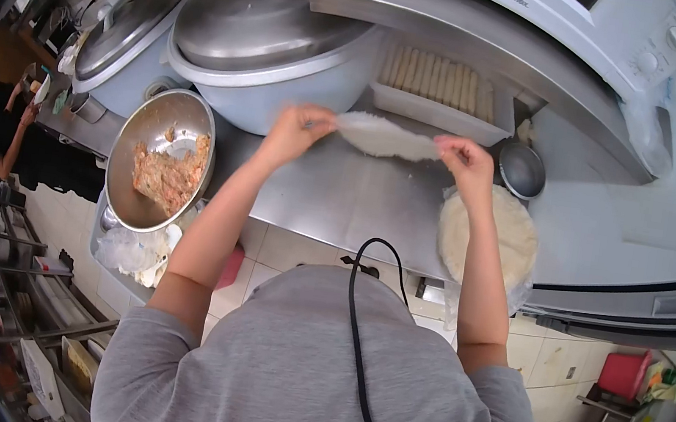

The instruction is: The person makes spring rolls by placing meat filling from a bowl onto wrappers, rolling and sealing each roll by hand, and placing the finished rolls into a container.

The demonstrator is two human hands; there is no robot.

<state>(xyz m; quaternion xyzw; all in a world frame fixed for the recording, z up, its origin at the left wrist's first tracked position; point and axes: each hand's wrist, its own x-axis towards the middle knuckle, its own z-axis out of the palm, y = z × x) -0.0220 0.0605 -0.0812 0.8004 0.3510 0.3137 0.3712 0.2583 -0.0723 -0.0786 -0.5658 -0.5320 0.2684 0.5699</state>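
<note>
A thin, pale, round wrapper sheet (388, 137) is stretched between my two hands above the steel counter. My left hand (297, 130) pinches its left edge, and my right hand (466, 158) pinches the right edge. Below my right forearm lies a stack of round wrappers (493, 236) on a plastic bag. To the left of my left arm, a steel bowl (132, 128) holds a ground meat filling (168, 172). Behind my hands, a white plastic tub (440, 115) contains several rolled sticks (436, 80) lined up side by side.
Two large lidded pots (269, 23) stand at the back left. A small metal bowl (523, 170) sits by the wrapper stack. A steel shelf (479, 46) with a white appliance (584, 26) overhangs the counter (332, 193). Another person (12, 125) is at far left.
</note>
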